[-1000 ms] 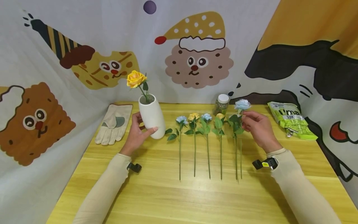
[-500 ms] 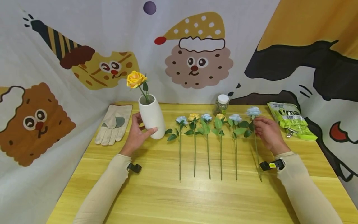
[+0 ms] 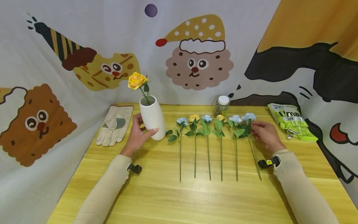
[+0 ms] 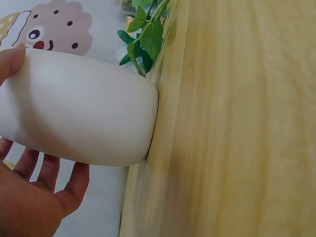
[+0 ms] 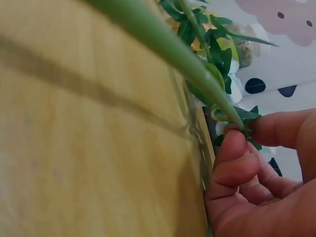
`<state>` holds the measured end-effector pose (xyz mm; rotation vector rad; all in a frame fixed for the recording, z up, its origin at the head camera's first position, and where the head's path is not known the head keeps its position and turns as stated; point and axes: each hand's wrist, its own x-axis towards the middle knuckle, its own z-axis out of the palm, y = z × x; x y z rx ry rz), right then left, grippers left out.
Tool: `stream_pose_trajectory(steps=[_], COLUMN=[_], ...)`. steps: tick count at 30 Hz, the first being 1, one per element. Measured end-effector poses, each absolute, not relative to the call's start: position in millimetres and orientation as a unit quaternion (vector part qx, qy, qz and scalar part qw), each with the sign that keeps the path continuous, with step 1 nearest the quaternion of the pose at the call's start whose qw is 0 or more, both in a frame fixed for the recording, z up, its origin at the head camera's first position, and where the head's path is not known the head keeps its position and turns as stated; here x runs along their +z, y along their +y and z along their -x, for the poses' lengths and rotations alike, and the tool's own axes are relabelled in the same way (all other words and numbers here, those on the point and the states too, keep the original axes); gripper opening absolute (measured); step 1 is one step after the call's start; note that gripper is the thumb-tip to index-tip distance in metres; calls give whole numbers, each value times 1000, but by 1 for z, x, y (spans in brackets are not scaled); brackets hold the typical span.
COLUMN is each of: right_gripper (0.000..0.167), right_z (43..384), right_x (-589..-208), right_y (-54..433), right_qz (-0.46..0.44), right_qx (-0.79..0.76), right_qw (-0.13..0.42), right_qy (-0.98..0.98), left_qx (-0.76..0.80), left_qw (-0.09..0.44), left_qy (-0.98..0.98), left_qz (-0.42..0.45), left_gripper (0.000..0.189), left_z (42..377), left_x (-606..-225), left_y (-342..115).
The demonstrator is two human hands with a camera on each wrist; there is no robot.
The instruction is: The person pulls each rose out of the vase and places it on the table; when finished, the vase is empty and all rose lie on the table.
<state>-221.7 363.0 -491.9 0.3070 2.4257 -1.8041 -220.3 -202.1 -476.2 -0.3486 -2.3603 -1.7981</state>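
Observation:
My left hand (image 3: 139, 136) grips the lower part of a white vase (image 3: 152, 116), thumb in front and fingers behind; the left wrist view shows the vase (image 4: 84, 108) standing on the wood. One yellow rose (image 3: 137, 81) rises from its mouth. My right hand (image 3: 267, 134) pinches the stem of a light blue rose (image 3: 249, 117) just under its bloom, at the right end of a row. In the right wrist view the green stem (image 5: 168, 54) runs from between thumb and finger. Left of it lie several more roses, among them a blue rose (image 3: 235, 119) and a yellow rose (image 3: 194, 118).
A pale work glove (image 3: 113, 126) lies left of the vase. Behind the row stands a lidded jar (image 3: 222, 105). At the right back is a green bag (image 3: 292, 121) with a small metal item (image 3: 289, 134) on it. A printed cloth hangs behind the table.
My right hand first carried the blue rose rightward, away from its neighbour, then lowered it slightly back to the left. The left hand and vase stay put.

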Motion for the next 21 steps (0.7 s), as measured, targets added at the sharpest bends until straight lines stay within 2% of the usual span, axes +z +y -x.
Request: stream_pose_trajectory(steps=[10,21], right_gripper=[53,54], right_z=[221,215], right_x=[-496,-484], right_y=[362,368], right_qz=[-93,-93], right_qx=[-547,-533], right_qw=[39,15], right_qy=[831,841], left_qx=[-604,-600], left_qw=[68,74], left_qy=[-785,-788], left_qz=[115,121], left_gripper=[86,87], left_z=[220,220], left_x=[-475,-476], left_y=[-202,-203])
